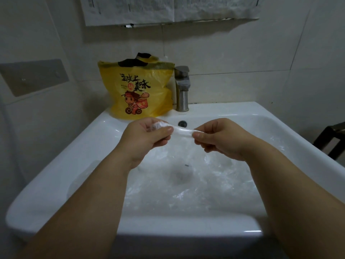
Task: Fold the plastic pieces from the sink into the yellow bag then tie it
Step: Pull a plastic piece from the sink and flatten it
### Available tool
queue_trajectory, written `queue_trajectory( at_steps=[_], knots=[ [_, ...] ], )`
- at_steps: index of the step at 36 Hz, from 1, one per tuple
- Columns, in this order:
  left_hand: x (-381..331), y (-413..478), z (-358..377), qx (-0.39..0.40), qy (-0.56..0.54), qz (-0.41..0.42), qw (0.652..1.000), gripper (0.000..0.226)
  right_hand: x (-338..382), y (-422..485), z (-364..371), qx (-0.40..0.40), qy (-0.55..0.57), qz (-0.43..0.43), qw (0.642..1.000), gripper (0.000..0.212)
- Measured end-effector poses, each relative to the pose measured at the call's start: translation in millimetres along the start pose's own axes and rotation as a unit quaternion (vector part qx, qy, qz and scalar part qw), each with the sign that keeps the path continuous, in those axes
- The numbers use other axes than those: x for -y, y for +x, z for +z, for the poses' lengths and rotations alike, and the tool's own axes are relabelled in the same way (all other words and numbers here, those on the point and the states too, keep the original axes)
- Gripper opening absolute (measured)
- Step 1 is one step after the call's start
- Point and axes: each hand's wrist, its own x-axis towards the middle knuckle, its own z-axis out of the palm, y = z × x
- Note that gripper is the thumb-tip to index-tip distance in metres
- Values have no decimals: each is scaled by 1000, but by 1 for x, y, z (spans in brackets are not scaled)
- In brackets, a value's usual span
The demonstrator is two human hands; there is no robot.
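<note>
While both hands hover over the white sink (56, 161), a clear plastic piece (182, 130) is stretched between them. Left hand (147, 135): fingers curled round the bunched end. Right hand (220, 137): thumb and fingers pinching the other end. More crumpled clear plastic (214, 182) lies in the basin below (drain faintly visible through it). Yellow bag (140, 92) stands upright on the back ledge, just beside the metal tap (182, 88), top open.
</note>
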Motion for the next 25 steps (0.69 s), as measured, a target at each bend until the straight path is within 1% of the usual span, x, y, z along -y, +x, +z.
queue_trajectory(
  at_steps=[3,5,6,8,9,10,11,12,13,15,16,18,20,22,25],
  knots=[
    [-1,2,1,-23,-36,2,999,7,2,0,3,-7,-7,-11,1000,13],
    [-4,1,5,-36,-96,6,995,5,4,1,7,-14,30,-20,999,12],
    [-6,1,7,-32,-139,2,990,9,4,1,10,-16,58,-22,998,12],
    [-6,0,11,9,-202,-31,979,32,6,1,20,-10,99,-26,995,13],
    [-4,-1,14,41,-186,-55,980,44,6,1,26,-2,108,-32,994,13],
    [-1,-2,17,80,-139,-75,984,51,7,1,32,9,111,-40,993,14],
    [2,-4,22,115,-87,-85,986,53,7,1,38,18,112,-47,992,15],
    [5,-5,26,133,-47,-85,986,50,8,1,42,22,118,-49,992,16],
    [7,-5,30,131,-30,-83,988,46,8,1,45,26,126,-48,990,16],
    [7,-3,34,90,-18,-82,992,37,8,2,47,45,132,-45,989,18],
    [8,-2,33,72,-5,-83,994,37,8,2,46,58,130,-40,989,20],
    [7,0,32,65,2,-84,994,41,8,1,42,75,130,-29,988,22],
    [4,0,29,53,-33,-74,995,43,9,1,37,71,134,-15,988,22],
    [0,1,25,-4,-60,-54,997,43,10,1,31,62,139,5,988,18],
    [0,2,19,-108,-40,-15,993,30,8,0,25,59,135,19,989,13]
  ],
)
